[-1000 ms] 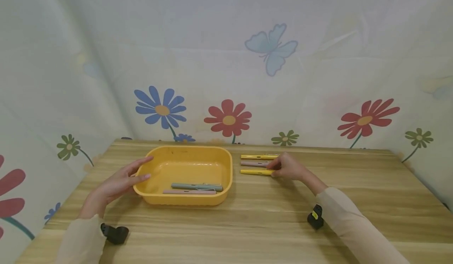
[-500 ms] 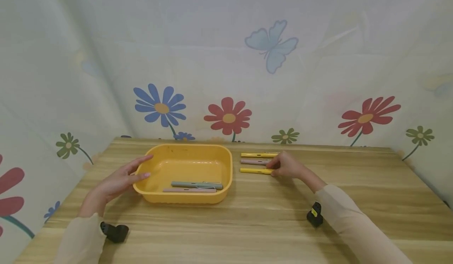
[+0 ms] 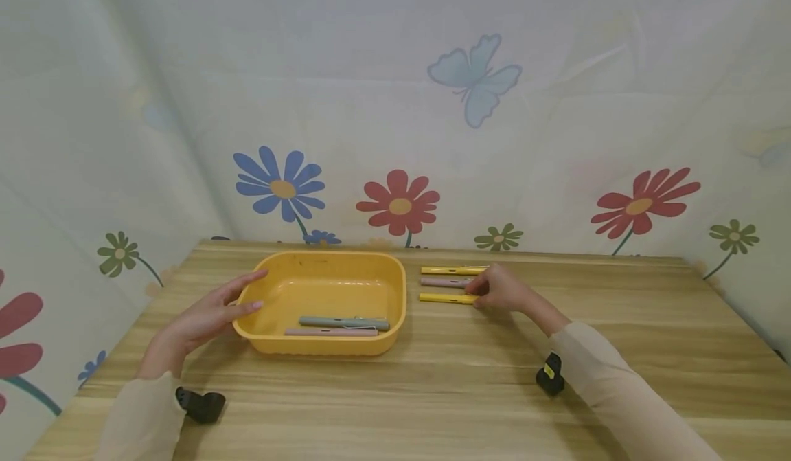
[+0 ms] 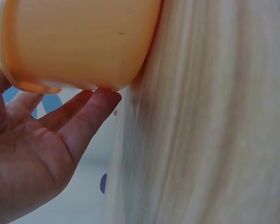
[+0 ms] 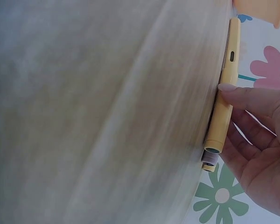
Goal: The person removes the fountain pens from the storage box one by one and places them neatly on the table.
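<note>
A yellow plastic bin (image 3: 327, 299) stands on the table, and my left hand (image 3: 200, 320) grips its left end. The thumb lies over the rim, while other fingers touch the outer wall (image 4: 84, 42) in the left wrist view. Inside the bin lie a grey-green pen (image 3: 342, 323) and a pink pen (image 3: 330, 332). My right hand (image 3: 507, 289) pinches the nearest yellow pen (image 3: 446, 298), thumb on its near side (image 5: 221, 112). Behind it lie a dusty pink pen (image 3: 443, 282) and another yellow pen (image 3: 451, 270), their right ends partly hidden by the hand.
Pale wood grain covers the table (image 3: 383, 406). A white cloth (image 3: 346, 90) printed with flowers and a butterfly hangs behind the table. Small black devices, one at the left wrist (image 3: 200, 406) and one at the right wrist (image 3: 550, 375), sit by the sleeves.
The head view has tilted very slightly. Both hands, the bin and the pens stay in place.
</note>
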`<state>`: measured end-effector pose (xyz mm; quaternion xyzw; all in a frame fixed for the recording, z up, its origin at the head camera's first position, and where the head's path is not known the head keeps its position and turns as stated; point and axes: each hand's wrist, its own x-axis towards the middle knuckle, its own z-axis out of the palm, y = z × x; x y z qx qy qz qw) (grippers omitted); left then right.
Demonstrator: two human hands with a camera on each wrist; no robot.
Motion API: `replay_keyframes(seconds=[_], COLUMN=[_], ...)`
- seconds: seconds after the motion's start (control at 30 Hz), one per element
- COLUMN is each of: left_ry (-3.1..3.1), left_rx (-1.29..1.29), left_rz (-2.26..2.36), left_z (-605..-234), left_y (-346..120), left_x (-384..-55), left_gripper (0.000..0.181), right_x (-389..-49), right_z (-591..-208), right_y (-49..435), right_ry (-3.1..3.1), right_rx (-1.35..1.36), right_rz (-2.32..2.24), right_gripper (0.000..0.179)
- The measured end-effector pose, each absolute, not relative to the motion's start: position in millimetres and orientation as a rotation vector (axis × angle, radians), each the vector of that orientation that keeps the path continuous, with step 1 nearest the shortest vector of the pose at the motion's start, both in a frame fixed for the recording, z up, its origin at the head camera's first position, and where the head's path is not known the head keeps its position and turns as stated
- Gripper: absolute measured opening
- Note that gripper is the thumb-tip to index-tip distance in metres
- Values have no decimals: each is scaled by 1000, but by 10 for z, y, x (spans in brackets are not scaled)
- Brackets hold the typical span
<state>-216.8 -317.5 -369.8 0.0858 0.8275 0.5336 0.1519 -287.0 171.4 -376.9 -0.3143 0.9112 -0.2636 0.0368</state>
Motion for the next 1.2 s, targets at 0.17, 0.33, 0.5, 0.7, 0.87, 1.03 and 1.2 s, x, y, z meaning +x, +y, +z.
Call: replay_keyframes(seconds=[0.17,0.33,0.5,0.7,0.87,1.03,1.2], left_ry=[2367,2410,2399,2381,2384,2382,2380], left_rx=[256,253,234,223,232,221,231], left_rz=[1529,1485,1500,1521,1518,1513,1517], left_z=[-3696,-3677,-3655,-3634,-3654,-3696,-3687], left_y=[-3166,-3170,-3176,-3170,-3166,-3167,-3172], left_x=[-2160,-2161,-2164,-2168,-2163,-2170,-2169], left_gripper=[69,69,69,69,69,70,69], right_x=[-2842,-2804,-2770,-2745,-2672,-2632,-2608], right_z=[-3758,-3677,-3533,-3412,-3367,-3356,-3313], right_y=[1748,1733,1626,1430,1240,1076,895], right_ry=[2805,2789,2746,2714,2687,2601,2562], right_rx=[-986,-955,-910,-878,-938,-968,-1003], right_rz=[-870,-981,-1105,-1157,-1209,-1278,-1304], right_gripper=[21,24,27,28,28,29,30])
